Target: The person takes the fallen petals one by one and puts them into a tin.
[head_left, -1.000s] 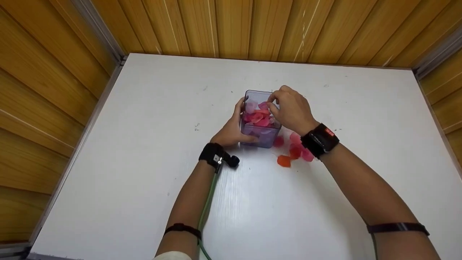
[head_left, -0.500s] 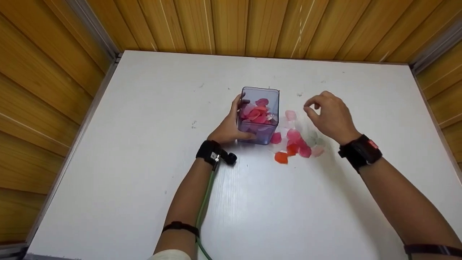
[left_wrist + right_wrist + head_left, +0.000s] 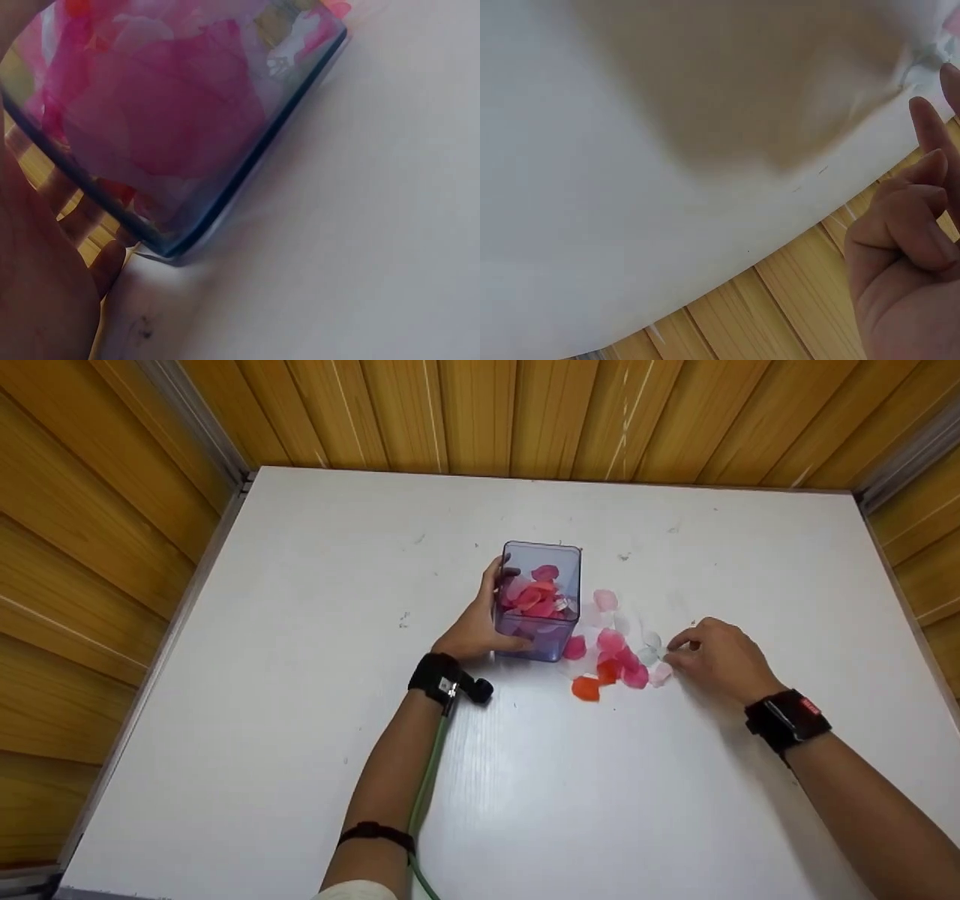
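Note:
A clear bluish plastic box (image 3: 537,639), open at the top, is in my left hand (image 3: 476,628). The thumb lies across its near side and the fingers wrap its far left side. Pink and coral petals (image 3: 534,596) lie inside; through the box wall in the left wrist view, pink petals (image 3: 172,105) show large. Right of the box, my right hand (image 3: 724,660) is low over the table, its thumb and index fingertips beside pale green petals (image 3: 649,648). In the right wrist view those fingertips (image 3: 924,112) stand a little apart near a pale petal (image 3: 930,56); the other fingers are curled.
Loose petals lie between box and right hand: a light pink petal (image 3: 604,600), hot pink petals (image 3: 611,641), an orange petal (image 3: 586,688) and several whitish ones. They rest on a white table (image 3: 300,660). Wood-look panels (image 3: 480,416) stand along its back and sides.
My right hand has drawn back from over the box, moved right, and come down to the pale green petals. The left hand still holds the box in nearly the same place.

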`<state>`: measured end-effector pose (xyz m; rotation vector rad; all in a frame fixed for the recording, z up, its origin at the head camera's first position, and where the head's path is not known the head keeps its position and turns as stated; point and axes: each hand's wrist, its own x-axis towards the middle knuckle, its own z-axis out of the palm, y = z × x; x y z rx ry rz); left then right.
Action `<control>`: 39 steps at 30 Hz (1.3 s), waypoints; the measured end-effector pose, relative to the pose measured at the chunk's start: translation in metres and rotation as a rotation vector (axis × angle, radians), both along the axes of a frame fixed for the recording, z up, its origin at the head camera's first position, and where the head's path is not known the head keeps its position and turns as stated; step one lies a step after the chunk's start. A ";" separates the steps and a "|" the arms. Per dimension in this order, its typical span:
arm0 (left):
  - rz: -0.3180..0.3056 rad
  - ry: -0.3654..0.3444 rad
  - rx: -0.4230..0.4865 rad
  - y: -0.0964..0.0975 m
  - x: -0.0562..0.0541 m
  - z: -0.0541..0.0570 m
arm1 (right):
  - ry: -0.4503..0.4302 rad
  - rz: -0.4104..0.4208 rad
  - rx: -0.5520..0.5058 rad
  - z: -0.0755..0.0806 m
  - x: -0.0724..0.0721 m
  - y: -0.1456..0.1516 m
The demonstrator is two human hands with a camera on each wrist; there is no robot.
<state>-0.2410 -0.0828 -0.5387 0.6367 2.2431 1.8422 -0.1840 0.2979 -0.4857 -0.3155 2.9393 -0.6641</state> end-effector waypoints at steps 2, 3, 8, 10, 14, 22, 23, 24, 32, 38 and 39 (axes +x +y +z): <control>0.003 -0.005 -0.002 0.000 0.000 0.000 | 0.016 0.005 -0.004 -0.002 0.000 -0.001; 0.003 -0.007 -0.002 0.000 0.000 0.000 | 0.024 0.005 -0.006 -0.002 0.000 -0.001; 0.002 -0.005 -0.014 0.000 0.000 0.002 | 0.027 -0.019 -0.024 -0.002 -0.001 -0.003; -0.003 0.002 -0.016 0.000 0.000 0.002 | 0.027 -0.028 -0.030 0.000 -0.001 -0.005; -0.007 0.011 -0.016 0.000 0.000 0.002 | 0.092 -0.013 -0.053 0.013 -0.002 -0.012; 0.010 -0.013 -0.010 -0.003 0.000 0.001 | 0.232 -0.044 -0.208 0.065 -0.005 -0.060; 0.008 -0.009 -0.009 -0.003 0.000 0.001 | 0.232 -0.051 -0.233 0.071 -0.005 -0.069; 0.007 -0.005 -0.007 -0.003 -0.001 0.001 | 0.227 -0.053 -0.258 0.077 -0.006 -0.078; -0.010 0.004 0.009 0.001 -0.001 -0.001 | 0.158 -0.013 -0.285 0.087 -0.020 -0.137; -0.023 0.003 0.032 -0.001 -0.001 0.000 | 0.131 0.002 -0.231 0.082 -0.036 -0.160; -0.023 0.005 0.035 -0.001 -0.002 0.000 | 0.130 0.003 -0.233 0.082 -0.038 -0.162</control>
